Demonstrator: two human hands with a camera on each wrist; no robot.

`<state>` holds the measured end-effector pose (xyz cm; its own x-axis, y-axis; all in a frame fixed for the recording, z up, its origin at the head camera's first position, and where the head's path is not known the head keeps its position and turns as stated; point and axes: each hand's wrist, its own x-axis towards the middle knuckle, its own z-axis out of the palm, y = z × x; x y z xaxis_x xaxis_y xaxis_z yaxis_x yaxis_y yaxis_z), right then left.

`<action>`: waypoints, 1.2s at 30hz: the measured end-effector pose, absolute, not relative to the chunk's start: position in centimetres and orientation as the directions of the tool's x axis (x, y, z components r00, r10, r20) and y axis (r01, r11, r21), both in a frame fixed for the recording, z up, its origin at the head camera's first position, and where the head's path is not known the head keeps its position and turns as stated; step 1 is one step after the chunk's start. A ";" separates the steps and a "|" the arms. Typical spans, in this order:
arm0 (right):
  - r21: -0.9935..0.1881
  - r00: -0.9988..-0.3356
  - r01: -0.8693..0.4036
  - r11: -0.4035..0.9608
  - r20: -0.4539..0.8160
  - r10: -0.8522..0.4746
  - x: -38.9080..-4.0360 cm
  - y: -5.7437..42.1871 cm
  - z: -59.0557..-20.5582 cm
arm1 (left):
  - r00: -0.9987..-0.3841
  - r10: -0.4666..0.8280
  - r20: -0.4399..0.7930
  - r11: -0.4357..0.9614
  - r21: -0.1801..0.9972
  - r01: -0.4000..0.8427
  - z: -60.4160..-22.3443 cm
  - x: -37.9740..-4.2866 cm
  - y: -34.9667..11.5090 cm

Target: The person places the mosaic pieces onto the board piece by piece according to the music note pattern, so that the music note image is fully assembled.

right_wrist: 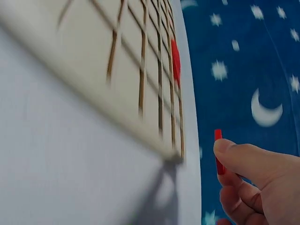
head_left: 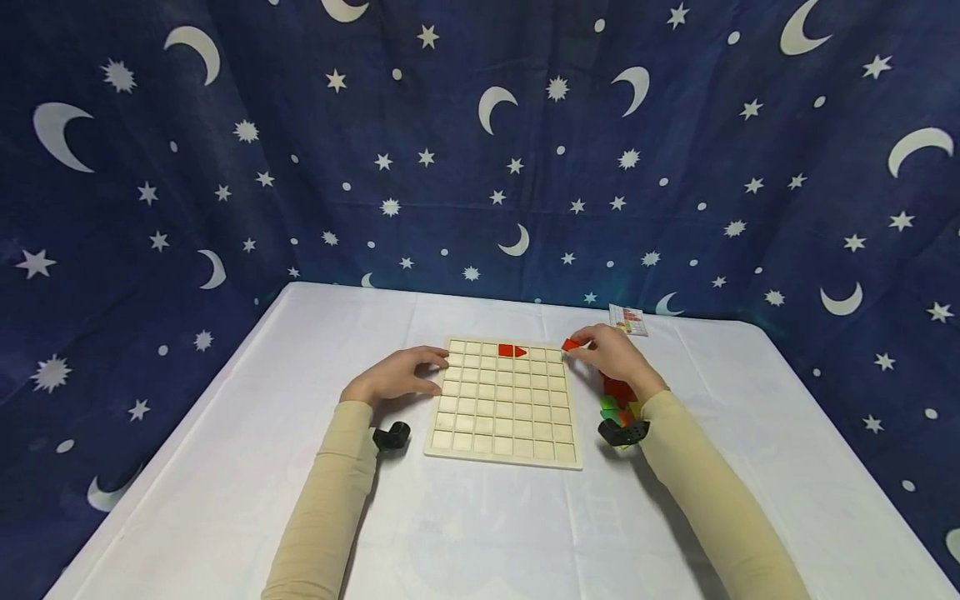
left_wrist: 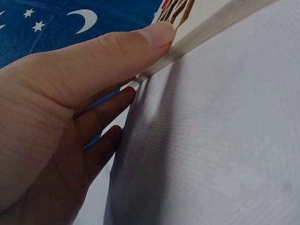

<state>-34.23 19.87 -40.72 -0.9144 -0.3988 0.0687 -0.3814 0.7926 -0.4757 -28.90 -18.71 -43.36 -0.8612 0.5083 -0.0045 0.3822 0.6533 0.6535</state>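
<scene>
A cream grid board (head_left: 504,402) lies flat on the table, with a red square tile (head_left: 506,351) and a red triangular tile (head_left: 521,352) side by side in its far row. My left hand (head_left: 397,373) rests at the board's left edge, fingers loosely extended; in the left wrist view its thumb (left_wrist: 157,35) lies on the rim. Between thumb and fingers my right hand (head_left: 611,354) pinches a small red tile (right_wrist: 219,152), held up just off the board's far right corner. Fingers cover part of that tile.
Right of the board, partly under my right forearm, lies a pile of red, green, yellow and orange tiles (head_left: 617,400). A printed card (head_left: 628,320) is near the table's back edge. Behind the white table (head_left: 480,533) hangs a blue star-and-moon curtain (head_left: 450,125).
</scene>
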 end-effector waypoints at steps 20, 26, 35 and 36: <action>-0.438 -0.796 -0.561 0.703 0.054 -0.602 -33.4 10.8 -41.7 | -0.868 0.497 -0.017 0.662 0.654 0.366 -43.3 -28.9 -18.6; -0.458 -0.791 -0.560 0.690 0.050 -0.609 -33.4 10.6 -41.7 | -0.869 0.494 -0.011 0.667 0.647 0.371 -43.4 -29.0 -18.7; -0.454 -0.779 -0.581 0.675 0.070 -0.623 -33.5 10.6 -41.9 | -0.870 0.494 -0.010 0.665 0.649 0.369 -43.5 -29.0 -18.7; -0.450 -0.778 -0.584 0.675 0.072 -0.625 -33.5 10.6 -41.9 | -0.871 0.491 -0.014 0.665 0.652 0.365 -43.5 -29.1 -18.7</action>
<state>-33.54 10.56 -41.92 -0.7775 -0.6247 0.0722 -0.5842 0.6751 -0.4505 -29.07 -18.70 -43.48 -0.8710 0.4911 -0.0136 0.3649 0.6651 0.6516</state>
